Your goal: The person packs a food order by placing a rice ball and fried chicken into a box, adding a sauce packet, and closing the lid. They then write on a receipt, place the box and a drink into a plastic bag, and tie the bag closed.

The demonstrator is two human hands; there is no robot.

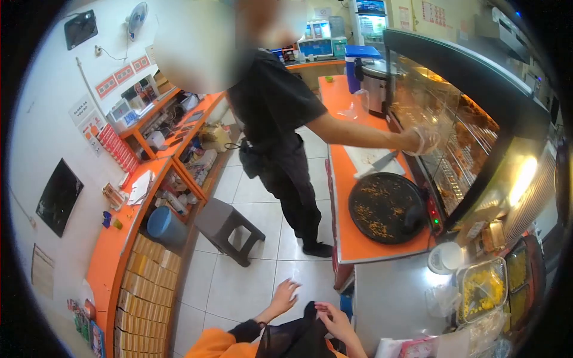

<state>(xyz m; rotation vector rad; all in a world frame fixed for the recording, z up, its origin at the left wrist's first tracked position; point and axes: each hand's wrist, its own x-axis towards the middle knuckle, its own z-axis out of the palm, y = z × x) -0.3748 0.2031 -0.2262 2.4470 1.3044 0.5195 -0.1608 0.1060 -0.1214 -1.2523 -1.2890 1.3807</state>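
My left hand (285, 296) is held out over the tiled floor with nothing in it, its fingers loosely apart. A dark band circles that wrist below an orange sleeve (210, 344) with a black cuff. Close to my body, my right hand (335, 324) has its fingers stretched toward the left. Its fingertips are right beside a piece of black cloth (297, 335) that hangs in front of me. No object shows in the right hand's grasp.
A person in black (277, 119) stands ahead, a plastic-gloved hand (425, 142) at the glass food warmer (441, 113). The orange counter (352, 238) bears a black round tray (388, 209) and a knife (384, 161). A grey stool (224, 221) stands left; a foil tray (482, 291) lies right.
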